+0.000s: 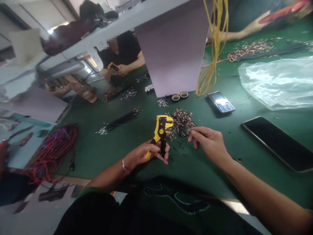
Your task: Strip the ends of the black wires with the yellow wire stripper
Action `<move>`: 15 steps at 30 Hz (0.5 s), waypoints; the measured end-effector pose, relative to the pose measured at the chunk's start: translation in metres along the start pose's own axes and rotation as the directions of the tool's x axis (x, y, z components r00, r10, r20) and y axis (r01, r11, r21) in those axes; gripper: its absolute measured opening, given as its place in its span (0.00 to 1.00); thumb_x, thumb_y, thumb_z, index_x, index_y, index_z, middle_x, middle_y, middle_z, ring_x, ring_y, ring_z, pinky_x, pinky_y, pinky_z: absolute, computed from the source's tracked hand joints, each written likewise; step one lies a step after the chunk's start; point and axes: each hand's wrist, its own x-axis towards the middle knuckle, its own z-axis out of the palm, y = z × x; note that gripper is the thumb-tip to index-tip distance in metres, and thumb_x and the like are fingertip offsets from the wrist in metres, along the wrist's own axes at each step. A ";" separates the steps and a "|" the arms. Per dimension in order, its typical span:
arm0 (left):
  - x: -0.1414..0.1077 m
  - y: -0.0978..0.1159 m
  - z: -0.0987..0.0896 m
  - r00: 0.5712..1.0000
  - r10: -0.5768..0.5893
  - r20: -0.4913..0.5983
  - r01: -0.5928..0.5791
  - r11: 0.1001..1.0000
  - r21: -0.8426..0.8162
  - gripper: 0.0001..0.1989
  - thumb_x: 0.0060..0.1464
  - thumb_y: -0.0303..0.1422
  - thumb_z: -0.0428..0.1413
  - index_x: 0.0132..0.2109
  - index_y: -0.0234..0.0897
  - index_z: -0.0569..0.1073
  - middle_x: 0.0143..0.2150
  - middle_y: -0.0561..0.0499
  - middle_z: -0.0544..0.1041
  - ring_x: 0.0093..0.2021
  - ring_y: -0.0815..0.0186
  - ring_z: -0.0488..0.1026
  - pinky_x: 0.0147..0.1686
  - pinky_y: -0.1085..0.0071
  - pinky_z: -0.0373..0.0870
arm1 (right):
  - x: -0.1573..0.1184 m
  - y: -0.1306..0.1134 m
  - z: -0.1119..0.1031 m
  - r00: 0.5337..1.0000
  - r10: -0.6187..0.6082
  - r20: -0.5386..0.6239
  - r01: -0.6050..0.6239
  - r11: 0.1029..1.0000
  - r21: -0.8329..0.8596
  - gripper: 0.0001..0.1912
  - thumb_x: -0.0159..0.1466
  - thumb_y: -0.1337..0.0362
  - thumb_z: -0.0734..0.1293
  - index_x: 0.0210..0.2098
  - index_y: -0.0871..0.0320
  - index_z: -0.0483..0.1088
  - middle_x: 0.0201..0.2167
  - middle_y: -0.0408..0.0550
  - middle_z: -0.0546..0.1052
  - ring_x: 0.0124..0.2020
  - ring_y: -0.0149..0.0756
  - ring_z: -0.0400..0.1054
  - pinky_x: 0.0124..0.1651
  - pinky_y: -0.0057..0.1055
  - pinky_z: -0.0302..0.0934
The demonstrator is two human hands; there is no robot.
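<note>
My left hand [151, 150] is closed around the handles of a yellow and black wire stripper [160, 130], its jaws pointing up and to the right. Just beyond the jaws lies a pile of short dark wire pieces with coppery ends [182, 120] on the green table. At the pile's right edge, my right hand [207, 138] has thumb and forefinger pinched together. Whatever is between those fingertips is too small to make out. Left of the stripper rests a bundle of black wires [119, 121] with bare, silvery ends.
Two tape rolls [180, 96] and a small heap of silvery bits [162, 102] lie before an upright panel [173, 52]. A keypad phone [221, 101], a smartphone [278, 143] and clear plastic [276, 81] are at right. Yellow wires [212, 49] hang down. Co-workers sit across.
</note>
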 end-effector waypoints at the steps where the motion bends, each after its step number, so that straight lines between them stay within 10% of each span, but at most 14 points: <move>1: 0.001 0.000 0.000 1.000 0.010 -0.002 -0.010 1.000 0.001 0.33 0.47 0.32 0.59 0.62 0.39 0.66 0.41 0.46 0.73 0.38 0.60 0.74 0.41 0.55 0.77 | -0.001 0.000 0.000 1.000 -0.001 0.004 0.001 1.000 -0.004 0.12 0.57 0.57 0.71 0.33 0.61 0.77 0.21 0.45 0.76 0.15 0.28 0.63 0.17 0.28 0.56; 15: 0.009 0.000 -0.003 0.997 0.064 0.050 -0.067 0.996 0.055 0.40 0.37 0.24 0.62 0.61 0.41 0.66 0.38 0.49 0.76 0.35 0.61 0.75 0.40 0.61 0.70 | -0.008 0.000 0.001 1.000 -0.019 0.024 0.020 0.998 -0.059 0.11 0.61 0.57 0.71 0.36 0.58 0.78 0.22 0.45 0.76 0.16 0.30 0.65 0.20 0.30 0.61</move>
